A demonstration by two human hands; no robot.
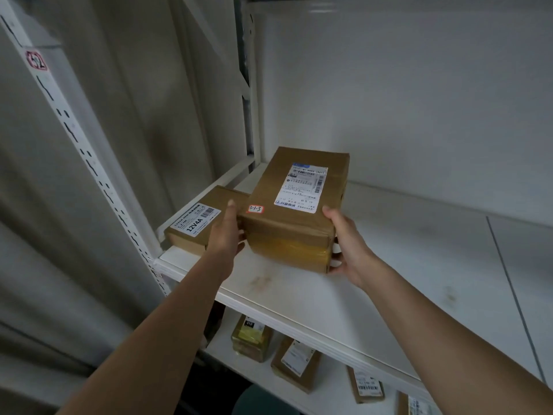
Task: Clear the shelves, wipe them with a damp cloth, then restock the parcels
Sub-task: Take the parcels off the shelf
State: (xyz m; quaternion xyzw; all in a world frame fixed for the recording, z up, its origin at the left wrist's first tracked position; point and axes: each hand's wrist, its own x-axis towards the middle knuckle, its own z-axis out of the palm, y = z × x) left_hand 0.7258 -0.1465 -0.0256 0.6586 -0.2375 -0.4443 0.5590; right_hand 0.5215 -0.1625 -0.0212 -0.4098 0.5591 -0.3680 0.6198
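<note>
Both hands, left hand (226,232) and right hand (348,244), clamp the cardboard parcel (294,211) at its near corners, each grip curled round an edge. It sits on the white shelf (404,265), the 12V4A box (196,223) touching at nine o'clock, likely for tight stocking.

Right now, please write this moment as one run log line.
left hand: grips large parcel | right hand: grips same parcel | parcel: over shelf, beside small parcel | cloth: not seen

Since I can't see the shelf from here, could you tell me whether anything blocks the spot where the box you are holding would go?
Nothing visible does. Both the left hand and right hand hold the large box over bare shelf. The small labelled box lies beside it at the left end, leaving the right side free.
</note>
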